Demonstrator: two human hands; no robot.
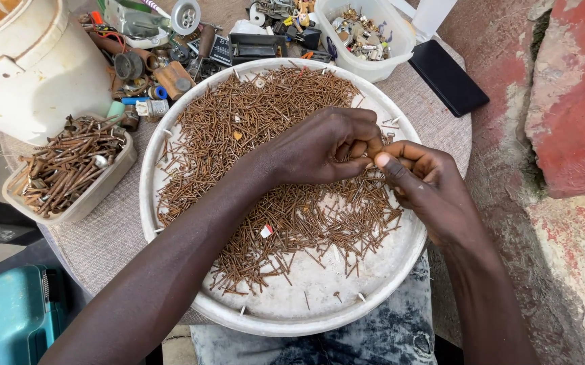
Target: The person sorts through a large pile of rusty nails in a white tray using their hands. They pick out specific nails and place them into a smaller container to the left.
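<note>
Left hand [319, 149] curls shut on a pinch of rusty nails [265, 196]; right hand [421, 179] pinches some too (best picked cleanly, few at once) over the round tray [319, 318].

Operator body: two bare arms, denim trousers.

From my remote view, I log the left hand [319, 145] and right hand [427, 182] as bare; no gloves, rings, watch or wristband show on either; both forearms are uncovered up to the frame edge, with no sleeve in sight; short, unpainted nails show on the right hand's thumb and fingers; the lap below wears washed denim, dark blue-grey with pale, mottled, bleached patches; I see no other clothing in this view.
</note>
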